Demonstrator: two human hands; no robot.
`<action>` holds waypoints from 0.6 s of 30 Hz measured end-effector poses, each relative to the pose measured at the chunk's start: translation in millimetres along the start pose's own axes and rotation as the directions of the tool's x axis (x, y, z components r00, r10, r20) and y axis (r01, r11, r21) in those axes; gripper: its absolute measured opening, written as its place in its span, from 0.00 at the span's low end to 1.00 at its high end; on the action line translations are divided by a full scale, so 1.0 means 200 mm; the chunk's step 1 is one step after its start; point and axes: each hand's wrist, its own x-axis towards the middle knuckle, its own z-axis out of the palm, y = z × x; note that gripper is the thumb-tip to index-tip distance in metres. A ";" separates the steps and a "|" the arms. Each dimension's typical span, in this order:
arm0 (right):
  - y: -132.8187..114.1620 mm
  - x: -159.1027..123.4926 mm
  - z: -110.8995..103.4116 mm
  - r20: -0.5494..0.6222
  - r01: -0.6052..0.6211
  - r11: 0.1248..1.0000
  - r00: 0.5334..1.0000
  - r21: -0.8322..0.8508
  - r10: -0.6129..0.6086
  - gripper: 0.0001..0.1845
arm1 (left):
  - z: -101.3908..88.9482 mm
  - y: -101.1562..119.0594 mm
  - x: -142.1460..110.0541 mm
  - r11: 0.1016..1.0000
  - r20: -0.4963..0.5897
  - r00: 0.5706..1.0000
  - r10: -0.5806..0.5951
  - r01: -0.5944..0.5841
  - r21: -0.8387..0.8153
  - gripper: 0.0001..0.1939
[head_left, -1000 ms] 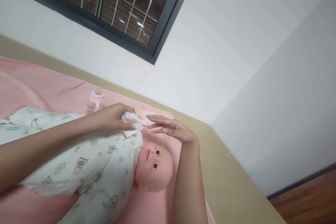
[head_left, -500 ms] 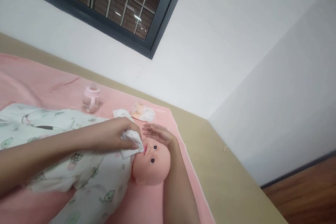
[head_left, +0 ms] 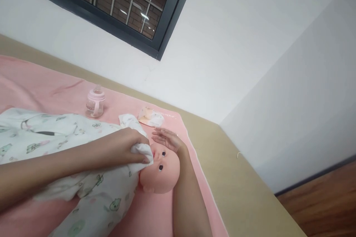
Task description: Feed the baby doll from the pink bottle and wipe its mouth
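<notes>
A baby doll (head_left: 164, 179) lies on its back with its head to the right, dressed in a white suit (head_left: 111, 189) printed with green animals. My left hand (head_left: 125, 148) pinches a folded white cloth (head_left: 146, 151) and presses it at the doll's mouth and chin. Whether this is fabric or a tissue I cannot tell. Along the far side of the doll's head rests my right hand (head_left: 169, 140), its fingers stretched out and nothing in them. The right forearm curves around the top of the head.
A baby bottle (head_left: 95, 103) with a pink lid and handle stands on the pink blanket (head_left: 155, 211) beyond the doll. Nearer the blanket's corner lies a small printed packet (head_left: 151, 116). The wooden surface (head_left: 222, 170) meets a white wall below a barred window (head_left: 125, 3).
My left hand and the cloth have shifted slightly at the doll's mouth, covering a little more of it. The right hand stays beside the head. The view has moved slightly.
</notes>
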 end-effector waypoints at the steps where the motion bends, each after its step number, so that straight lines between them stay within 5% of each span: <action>1: 0.00 0.00 0.00 -0.007 0.003 1.000 1.000 0.004 -0.003 0.18 | 0.00 0.01 0.00 1.000 -0.006 1.000 0.008 -0.008 0.019 0.09; 18: 0.03 0.03 -0.02 0.001 0.003 0.999 1.000 0.034 -0.003 0.18 | 0.02 0.00 0.00 0.997 -0.073 0.995 0.065 -0.061 0.052 0.12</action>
